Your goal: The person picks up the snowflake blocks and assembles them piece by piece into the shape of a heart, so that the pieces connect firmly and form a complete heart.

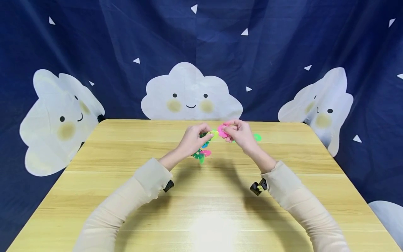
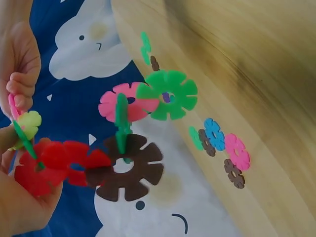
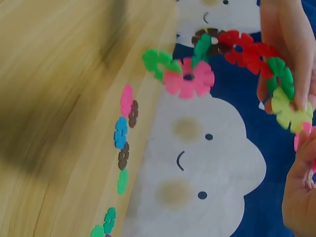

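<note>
Above the table's far part, the left hand (image 1: 193, 140) pinches a chain of linked notched discs near its yellow disc (image 3: 291, 111). The right hand (image 1: 242, 136) holds a pink disc (image 1: 222, 131) between thumb and fingers, against the yellow one. In the left wrist view, the chain runs from the yellow disc (image 2: 30, 124) through a green one, red discs (image 2: 76, 163), a brown disc (image 2: 129, 168), another green one and a pink disc (image 2: 121, 101) to a green disc (image 2: 170, 95). Whether the pink and yellow discs interlock, I cannot tell.
Flat on the wooden table (image 1: 201, 196) near its far edge lie several loose discs, among them blue (image 3: 120, 133), pink (image 3: 127, 100), brown (image 3: 124, 156) and green (image 3: 122, 181). A dark blue curtain (image 1: 267, 45) with printed clouds hangs behind the table.
</note>
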`<state>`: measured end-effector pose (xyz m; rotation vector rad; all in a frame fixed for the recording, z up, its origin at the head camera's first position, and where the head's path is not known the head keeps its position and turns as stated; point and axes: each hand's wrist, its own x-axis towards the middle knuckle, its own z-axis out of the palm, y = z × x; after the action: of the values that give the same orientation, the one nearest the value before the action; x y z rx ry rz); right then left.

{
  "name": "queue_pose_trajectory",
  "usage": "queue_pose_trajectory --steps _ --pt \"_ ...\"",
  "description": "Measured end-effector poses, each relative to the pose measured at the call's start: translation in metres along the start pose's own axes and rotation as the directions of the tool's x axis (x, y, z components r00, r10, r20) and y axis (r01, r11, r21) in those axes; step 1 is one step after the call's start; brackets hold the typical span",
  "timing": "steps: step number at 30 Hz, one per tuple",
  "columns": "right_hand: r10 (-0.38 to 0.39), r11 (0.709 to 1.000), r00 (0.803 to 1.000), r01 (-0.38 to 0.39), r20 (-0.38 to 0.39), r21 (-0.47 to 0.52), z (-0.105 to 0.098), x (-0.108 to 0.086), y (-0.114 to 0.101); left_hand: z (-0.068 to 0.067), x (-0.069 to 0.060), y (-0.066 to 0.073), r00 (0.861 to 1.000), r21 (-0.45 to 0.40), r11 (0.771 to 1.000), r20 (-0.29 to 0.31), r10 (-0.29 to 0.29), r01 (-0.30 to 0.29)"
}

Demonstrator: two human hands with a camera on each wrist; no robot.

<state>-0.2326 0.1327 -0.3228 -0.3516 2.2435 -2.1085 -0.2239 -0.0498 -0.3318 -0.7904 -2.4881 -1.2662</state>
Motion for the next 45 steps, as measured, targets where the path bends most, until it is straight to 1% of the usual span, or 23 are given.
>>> queue_pose_trajectory --steps 4,8,11,13,15,21,25,27,33,35,38,41,45 --pt "-0.043 0.998 0.999 0.043 0.000 -0.034 0.003 -0.002 0.001 0.001 0.000 0.000 0.999 0.041 0.999 -0.038 0.021 -0.019" --pt "-0.104 0.993 0.994 0.106 0.035 -0.048 0.002 -0.005 0.001 0.001 -0.001 0.000 0.997 0.032 0.999 -0.075 0.026 -0.023" --pt "-0.119 0.992 0.990 0.122 0.081 -0.041 0.000 -0.006 0.001 0.000 -0.002 0.001 0.996 0.014 0.999 -0.079 0.033 -0.032" --pt "-0.111 0.992 0.989 0.116 0.095 -0.042 -0.001 -0.007 0.001 0.000 -0.002 0.002 0.996 0.014 0.999 -0.083 0.035 -0.034" --pt "-0.106 0.994 0.991 0.109 0.079 -0.034 0.001 -0.008 0.000 0.001 -0.002 0.003 0.995 0.021 0.999 -0.093 0.033 -0.031" --pt "-0.109 0.994 0.993 0.109 -0.041 -0.007 0.015 -0.009 0.002 0.001 -0.003 0.005 0.988 0.053 0.999 -0.156 0.016 -0.008" --pt "-0.094 0.995 0.992 0.097 -0.086 0.032 0.025 -0.008 0.003 0.001 -0.003 0.003 0.976 0.063 0.998 -0.219 0.006 0.008" --pt "-0.101 0.993 0.989 0.107 -0.103 0.049 0.030 -0.008 0.004 0.001 -0.003 0.004 0.969 0.064 0.998 -0.248 -0.009 0.026" --pt "-0.118 0.988 0.981 0.132 -0.153 0.083 0.042 -0.007 0.005 0.002 -0.002 0.005 0.954 0.083 0.993 -0.297 -0.052 0.080" --pt "-0.108 0.987 0.982 0.124 -0.155 0.098 0.043 -0.008 0.005 0.001 -0.002 0.005 0.955 0.088 0.993 -0.293 -0.054 0.083" --pt "-0.096 0.988 0.987 0.110 -0.129 0.106 0.040 -0.008 0.005 -0.001 -0.001 0.005 0.964 0.070 0.994 -0.258 -0.059 0.079" --pt "-0.111 0.990 0.991 0.116 -0.076 0.076 0.031 -0.006 0.002 -0.005 0.002 0.006 0.978 0.011 0.997 -0.195 -0.074 0.078" --pt "-0.122 0.993 0.992 0.121 0.013 0.003 0.016 -0.003 -0.003 -0.011 0.006 0.006 0.983 -0.079 0.990 -0.135 -0.124 0.114"
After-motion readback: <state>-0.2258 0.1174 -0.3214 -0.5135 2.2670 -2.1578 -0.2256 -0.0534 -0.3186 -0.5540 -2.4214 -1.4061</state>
